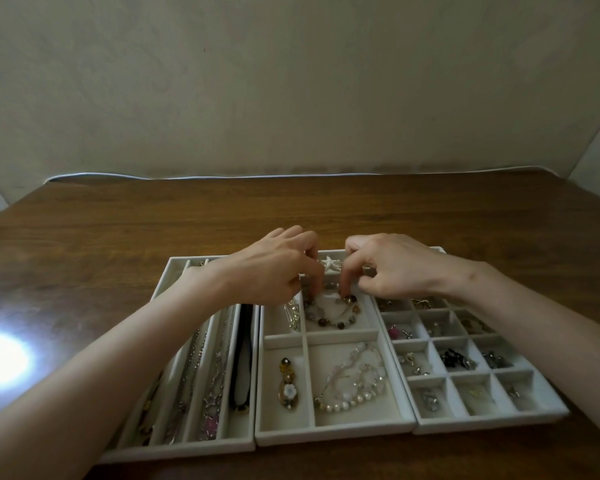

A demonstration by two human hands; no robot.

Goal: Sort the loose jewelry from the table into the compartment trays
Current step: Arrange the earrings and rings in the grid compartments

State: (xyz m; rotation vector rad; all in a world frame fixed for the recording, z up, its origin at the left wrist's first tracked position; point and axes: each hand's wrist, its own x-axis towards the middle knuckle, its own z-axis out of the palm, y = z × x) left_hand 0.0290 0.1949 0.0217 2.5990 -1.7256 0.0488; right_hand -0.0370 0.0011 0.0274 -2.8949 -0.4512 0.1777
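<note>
Three white trays sit edge to edge on the wooden table (153, 220). Both hands curl down into the middle tray (333, 435). The left hand (278, 268) and right hand (388, 268) each pinch the dark beaded bracelet (336, 315), which lies in the tray's 1 o'clock compartment. A starfish brooch (329, 264) sits just beyond at 12 (fingers crowd it), and a pearl bracelet (350, 389) fills 5 o'clock. The forearms cross the left tray (181, 452) and right tray (492, 424). Bare wood runs toward 12 up to the table's far edge.

Three trays (177, 448) (333, 434) (492, 422), two hands (274, 268) (392, 268), one table (118, 220).
</note>
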